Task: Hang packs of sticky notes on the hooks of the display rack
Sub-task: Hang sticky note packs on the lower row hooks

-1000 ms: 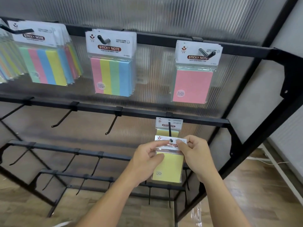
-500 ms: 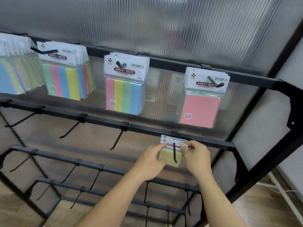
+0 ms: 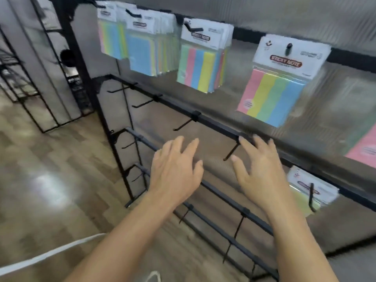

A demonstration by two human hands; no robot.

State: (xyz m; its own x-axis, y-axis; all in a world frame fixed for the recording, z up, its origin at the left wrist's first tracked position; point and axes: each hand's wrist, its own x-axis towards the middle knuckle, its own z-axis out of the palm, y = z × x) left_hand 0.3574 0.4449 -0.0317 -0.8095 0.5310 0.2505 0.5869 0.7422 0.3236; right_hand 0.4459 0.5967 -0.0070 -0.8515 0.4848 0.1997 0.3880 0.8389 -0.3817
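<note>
Both hands have come off the yellow pack [image 3: 323,190], and the view has swung left along the rack [image 3: 215,124]. That pack now hangs on its hook [image 3: 311,197] under the second rail, at the right, apart from the right hand [image 3: 262,169]. That hand and the left hand [image 3: 175,171] are held side by side before the rack, backs to the camera. Each grip is wide, fingers spread, holding nothing. Between them a bare hook [image 3: 231,152] juts from the second rail. The right fingertips [image 3: 243,140] reach up to that rail, but blur hides whether they touch it. On the top rail hang a striped pack [image 3: 270,98], a thick striped stack [image 3: 201,68] and blue packs [image 3: 142,53] further left. A pink pack [image 3: 364,147] shows at the right edge. The wood floor [image 3: 50,159] lies below, with a white cable [image 3: 50,253] across it.
</note>
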